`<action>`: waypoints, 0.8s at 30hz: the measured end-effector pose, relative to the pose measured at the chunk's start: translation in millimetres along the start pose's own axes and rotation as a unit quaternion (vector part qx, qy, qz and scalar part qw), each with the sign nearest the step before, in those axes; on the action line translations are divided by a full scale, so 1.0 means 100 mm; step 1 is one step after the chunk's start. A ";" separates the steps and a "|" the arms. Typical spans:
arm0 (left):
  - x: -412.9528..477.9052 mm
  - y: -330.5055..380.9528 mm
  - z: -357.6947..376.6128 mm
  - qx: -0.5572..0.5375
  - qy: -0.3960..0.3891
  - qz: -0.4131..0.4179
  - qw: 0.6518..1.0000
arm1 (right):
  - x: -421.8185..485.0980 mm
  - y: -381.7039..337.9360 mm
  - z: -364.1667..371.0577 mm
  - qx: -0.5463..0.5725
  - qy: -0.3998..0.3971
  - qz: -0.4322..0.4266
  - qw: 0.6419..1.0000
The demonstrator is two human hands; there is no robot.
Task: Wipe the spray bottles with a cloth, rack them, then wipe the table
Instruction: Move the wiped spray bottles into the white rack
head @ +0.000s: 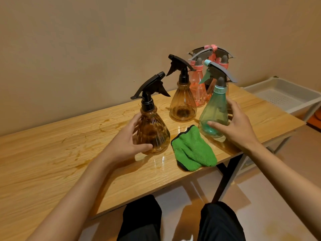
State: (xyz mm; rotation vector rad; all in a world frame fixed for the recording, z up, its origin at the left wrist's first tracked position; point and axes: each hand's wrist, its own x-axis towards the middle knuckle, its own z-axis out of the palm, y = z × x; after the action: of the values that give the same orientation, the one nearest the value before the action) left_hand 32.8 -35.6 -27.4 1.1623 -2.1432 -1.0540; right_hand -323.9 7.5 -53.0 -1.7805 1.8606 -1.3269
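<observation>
My left hand wraps the belly of a brown ribbed spray bottle with a black trigger head, standing upright on the wooden table. My right hand is cupped around a teal spray bottle with a grey trigger, also upright. Between the two bottles lies a crumpled green cloth, untouched. A second brown bottle stands further back. Behind it cluster several pink bottles with grey triggers.
A white plastic rack tray stands beyond the table's right end, lower than the top. The tabletop shows wet rings and brown stains. A beige wall runs behind. My knees are under the near edge.
</observation>
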 end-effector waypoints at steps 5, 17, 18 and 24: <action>0.22 0.05 -0.21 0.044 -0.048 -0.010 0.998 | 0.08 0.01 -0.07 0.068 -0.087 -0.033 0.993; 0.27 0.26 0.12 0.026 -0.007 -0.067 0.997 | 0.02 -0.11 -0.10 0.049 -0.123 0.016 0.991; 0.28 0.29 0.11 0.029 -0.012 -0.075 0.997 | 0.01 -0.12 -0.10 0.043 -0.122 0.021 0.991; 0.32 0.44 0.29 0.059 0.066 -0.116 0.989 | 0.01 -0.25 -0.11 0.032 -0.100 0.061 0.993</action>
State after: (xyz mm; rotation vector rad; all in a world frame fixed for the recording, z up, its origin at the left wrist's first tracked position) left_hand -25.6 -36.4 -7.2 1.5239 -2.0246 -0.9267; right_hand -315.1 15.2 -28.1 -1.6706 1.7687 -1.1078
